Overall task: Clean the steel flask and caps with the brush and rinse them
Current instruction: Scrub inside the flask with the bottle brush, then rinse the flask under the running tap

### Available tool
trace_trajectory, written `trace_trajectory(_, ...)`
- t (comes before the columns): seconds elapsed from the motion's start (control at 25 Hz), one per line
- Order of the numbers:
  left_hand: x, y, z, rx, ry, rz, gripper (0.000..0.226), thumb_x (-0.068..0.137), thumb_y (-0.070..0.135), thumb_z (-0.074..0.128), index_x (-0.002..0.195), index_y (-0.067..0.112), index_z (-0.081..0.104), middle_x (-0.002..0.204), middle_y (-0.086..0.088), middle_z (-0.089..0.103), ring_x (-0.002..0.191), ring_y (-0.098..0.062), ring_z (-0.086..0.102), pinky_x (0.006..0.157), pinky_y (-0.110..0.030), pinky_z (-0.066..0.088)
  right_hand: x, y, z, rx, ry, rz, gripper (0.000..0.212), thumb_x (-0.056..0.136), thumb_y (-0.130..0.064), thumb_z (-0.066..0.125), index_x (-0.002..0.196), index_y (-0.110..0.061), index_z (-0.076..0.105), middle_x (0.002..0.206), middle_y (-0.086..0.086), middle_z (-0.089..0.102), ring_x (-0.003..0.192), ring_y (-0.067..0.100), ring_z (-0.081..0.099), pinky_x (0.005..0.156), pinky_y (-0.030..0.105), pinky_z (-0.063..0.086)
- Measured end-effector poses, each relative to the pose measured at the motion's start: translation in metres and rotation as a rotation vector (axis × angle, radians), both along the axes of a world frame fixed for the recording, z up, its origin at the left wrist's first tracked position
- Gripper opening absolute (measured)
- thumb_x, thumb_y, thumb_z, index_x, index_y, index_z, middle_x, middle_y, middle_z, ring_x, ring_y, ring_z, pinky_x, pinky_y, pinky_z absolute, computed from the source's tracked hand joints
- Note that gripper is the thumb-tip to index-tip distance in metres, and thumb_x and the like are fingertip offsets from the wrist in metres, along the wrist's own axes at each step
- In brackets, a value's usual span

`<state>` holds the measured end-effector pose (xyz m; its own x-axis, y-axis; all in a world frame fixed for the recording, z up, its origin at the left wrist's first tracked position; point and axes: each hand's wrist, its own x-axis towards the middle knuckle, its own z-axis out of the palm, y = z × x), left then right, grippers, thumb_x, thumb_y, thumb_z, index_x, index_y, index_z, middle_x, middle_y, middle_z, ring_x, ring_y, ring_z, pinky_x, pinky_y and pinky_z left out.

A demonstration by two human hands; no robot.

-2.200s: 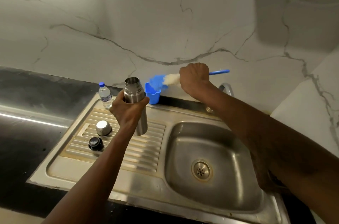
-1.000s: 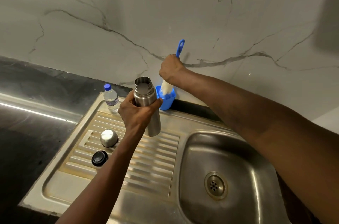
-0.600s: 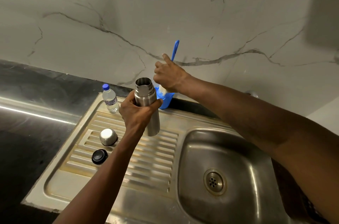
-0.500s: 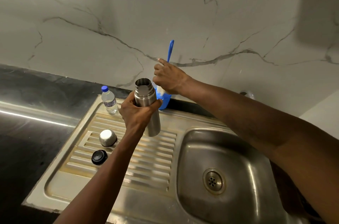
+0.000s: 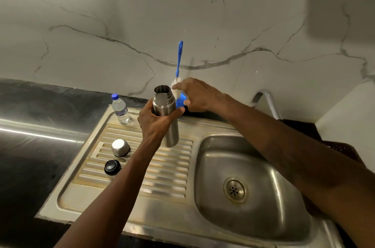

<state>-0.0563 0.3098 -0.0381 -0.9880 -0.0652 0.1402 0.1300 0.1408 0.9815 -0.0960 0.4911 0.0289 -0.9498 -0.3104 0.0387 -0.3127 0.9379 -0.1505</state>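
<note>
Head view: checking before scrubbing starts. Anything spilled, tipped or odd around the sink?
Nothing spilled or tipped. Only the drainboard stands out: yellow-brown staining runs along its ridges and rim. The steel cap and black cap sit on it, and the left hand holds the flask upright.

Steel drainboard [image 5: 172, 176] set in a black counter [image 5: 30, 156], basin [image 5: 213, 166] to its right. On the ribs: steel cap [image 5: 120, 147], mouth down; black cap [image 5: 112, 167] just in front, apart. Bottle [image 5: 121, 108] upright at back left corner. Blue cup [image 5: 180, 102] at the back edge.
</note>
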Motion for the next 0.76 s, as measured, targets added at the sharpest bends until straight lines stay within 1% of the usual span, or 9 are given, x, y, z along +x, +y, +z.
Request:
trace_trajectory(0.08,0.008,0.011,0.003,0.013,0.0,-0.078,0.052,0.058,0.047,0.1,0.099,0.038,0.069,0.092,0.009,0.077,0.087,-0.009,0.073,0.079,-0.033,0.061,0.029,0.004,-0.004,-0.201,-0.078,-0.007,0.082,0.075,-0.02,0.083,0.148,-0.022,0.047,0.138,0.008,0.062,0.123,0.025,0.06,0.1,0.037,0.052)
trace_trajectory(0.2,0.026,0.034,0.004,0.008,-0.017,-0.15,0.049,0.062,0.035,0.099,0.1,0.036,0.068,0.093,0.008,0.077,0.085,-0.007,0.073,0.082,-0.035,0.062,0.076,0.012,-0.012,-0.418,-0.2,-0.041,0.106,0.073,-0.015,0.087,0.158,-0.024,0.025,0.137,0.006,0.062,0.116,0.019,0.061,0.097,0.029,0.048)
trace_trajectory(0.28,0.041,0.054,-0.002,-0.02,-0.061,-0.203,0.051,0.063,0.029,0.099,0.103,0.035,0.069,0.095,0.008,0.077,0.087,-0.006,0.073,0.085,-0.038,0.062,0.107,0.024,-0.025,-0.595,-0.214,-0.117,0.115,0.073,-0.017,0.088,0.161,-0.027,0.016,0.14,0.005,0.06,0.116,0.015,0.06,0.1,0.029,0.048)
trace_trajectory(0.36,0.053,0.071,-0.013,-0.066,-0.104,-0.307,0.052,0.062,0.029,0.098,0.103,0.04,0.069,0.097,0.009,0.077,0.091,-0.007,0.074,0.087,-0.04,0.062,0.133,0.034,-0.048,-0.736,-0.123,-0.239,0.109,0.071,-0.021,0.09,0.158,-0.029,0.024,0.139,0.003,0.061,0.121,0.016,0.061,0.107,0.036,0.05)
trace_trajectory(0.44,0.067,0.091,-0.023,-0.097,-0.131,-0.525,0.052,0.065,0.036,0.094,0.112,0.037,0.071,0.103,0.005,0.078,0.097,-0.012,0.075,0.09,-0.043,0.062,0.161,0.051,-0.073,-0.855,-0.029,-0.441,0.088,0.071,-0.029,0.091,0.145,-0.031,0.044,0.128,-0.002,0.066,0.115,0.016,0.065,0.104,0.046,0.054)
trace_trajectory(0.56,0.077,0.122,-0.028,0.045,-0.29,-0.865,0.041,0.09,0.033,0.078,0.125,0.013,0.071,0.113,-0.01,0.077,0.105,-0.026,0.074,0.09,-0.042,0.061,0.202,0.083,-0.103,-0.941,0.013,-0.651,0.078,0.068,-0.04,0.094,0.133,-0.032,0.053,0.117,-0.01,0.07,0.104,0.009,0.068,0.094,0.043,0.059)
trace_trajectory(0.64,0.07,0.152,-0.033,0.061,-0.325,-0.832,0.034,0.096,0.04,0.071,0.119,0.014,0.075,0.111,-0.009,0.078,0.104,-0.025,0.074,0.091,-0.043,0.061,0.223,0.103,-0.115,-0.969,0.003,-0.726,0.076,0.063,-0.042,0.096,0.127,-0.035,0.055,0.112,-0.013,0.07,0.099,0.003,0.068,0.091,0.038,0.059)
trace_trajectory(0.68,0.066,0.17,-0.036,-0.026,-0.284,-0.719,0.031,0.094,0.045,0.073,0.111,0.021,0.078,0.104,-0.002,0.08,0.1,-0.019,0.076,0.092,-0.044,0.061,0.23,0.112,-0.119,-0.97,0.001,-0.77,0.074,0.062,-0.041,0.097,0.123,-0.037,0.056,0.108,-0.014,0.071,0.096,0.001,0.068,0.088,0.036,0.059)
trace_trajectory(0.76,0.058,0.205,-0.043,-0.287,-0.152,-0.506,0.024,0.09,0.049,0.077,0.095,0.025,0.081,0.084,0.005,0.079,0.079,-0.012,0.075,0.083,-0.037,0.063,0.239,0.126,-0.126,-0.958,0.011,-0.868,0.071,0.058,-0.041,0.098,0.116,-0.035,0.058,0.101,-0.015,0.071,0.09,0.0,0.068,0.083,0.032,0.059)
